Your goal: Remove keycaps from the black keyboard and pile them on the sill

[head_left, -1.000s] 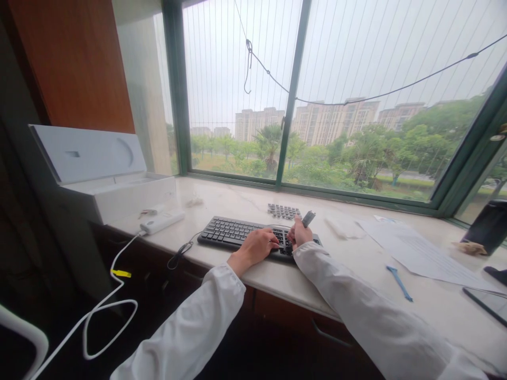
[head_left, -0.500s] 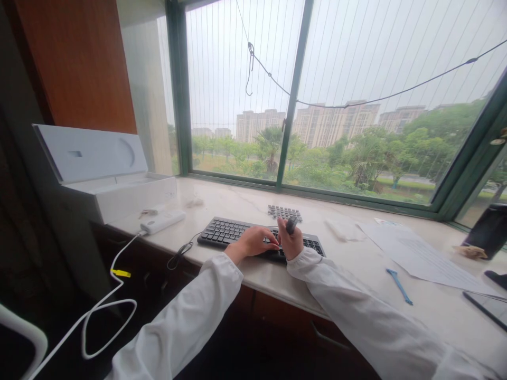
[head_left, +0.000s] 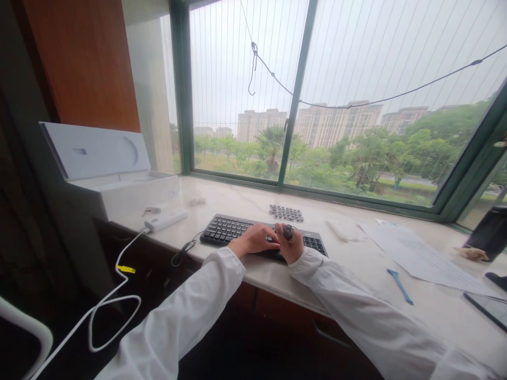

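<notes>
A black keyboard [head_left: 229, 229] lies on the pale stone window ledge [head_left: 356, 258]. My left hand [head_left: 253, 240] rests on its middle keys, fingers curled down onto them, holding nothing I can make out. My right hand [head_left: 291, 245] sits just to the right, closed round a small dark grey tool [head_left: 288, 230] that points down at the keys. Several loose grey keycaps [head_left: 286, 213] lie in a neat block behind the keyboard. Both arms wear white sleeves.
An open white box [head_left: 114, 179] stands at the left, a white power strip [head_left: 166, 219] with a trailing cable beside it. Papers [head_left: 423, 253], a blue tool [head_left: 400, 285], a dark cup [head_left: 491, 232] and a phone [head_left: 487, 309] lie to the right. The window runs behind.
My right hand has moved left and down with the tool, from a tilted-up hold over the keyboard's right part to a downward hold beside my left hand.
</notes>
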Available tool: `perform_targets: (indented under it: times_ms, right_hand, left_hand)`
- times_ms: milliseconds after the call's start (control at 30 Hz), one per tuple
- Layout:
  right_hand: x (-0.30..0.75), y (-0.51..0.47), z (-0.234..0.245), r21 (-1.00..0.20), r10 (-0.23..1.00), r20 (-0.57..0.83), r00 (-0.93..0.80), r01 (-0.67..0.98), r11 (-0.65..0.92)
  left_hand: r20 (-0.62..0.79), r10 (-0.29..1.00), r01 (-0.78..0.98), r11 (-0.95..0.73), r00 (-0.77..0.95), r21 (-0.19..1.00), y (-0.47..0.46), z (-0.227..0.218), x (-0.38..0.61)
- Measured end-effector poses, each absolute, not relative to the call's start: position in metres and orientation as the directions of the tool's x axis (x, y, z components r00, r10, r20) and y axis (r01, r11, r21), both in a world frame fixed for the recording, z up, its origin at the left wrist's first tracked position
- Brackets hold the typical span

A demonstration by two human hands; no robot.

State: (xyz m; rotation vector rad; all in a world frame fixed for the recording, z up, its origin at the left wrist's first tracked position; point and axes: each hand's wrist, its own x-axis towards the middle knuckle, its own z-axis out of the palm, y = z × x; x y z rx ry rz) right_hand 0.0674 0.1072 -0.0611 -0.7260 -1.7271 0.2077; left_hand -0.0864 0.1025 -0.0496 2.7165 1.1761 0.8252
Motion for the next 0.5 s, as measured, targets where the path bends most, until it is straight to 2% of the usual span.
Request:
perform_targets:
  times_ms: [200, 333, 500]
  right_hand:
    - [0.0661, 0.1083, -0.0626, -0.456, 0.523, 0.845, -0.112, 0.358, 0.814]
    - [0.0665, 0.1096, -0.0658, -0.419, 0.502, 0.849, -0.165, 0.368, 0.83]
    - [0.0688, 0.1063, -0.0672, -0.387, 0.5, 0.84, -0.212, 0.412, 0.825]
  left_hand:
    - [0.436, 0.732, 0.696, -0.662, 0.523, 0.278, 0.099, -0.0508, -0.0865]
    - [0.473, 0.718, 0.73, -0.653, 0.511, 0.202, 0.096, -0.0509, -0.0858]
    - [0.501, 0.749, 0.822, -0.556, 0.434, 0.119, 0.0961, -0.0526, -0.085]
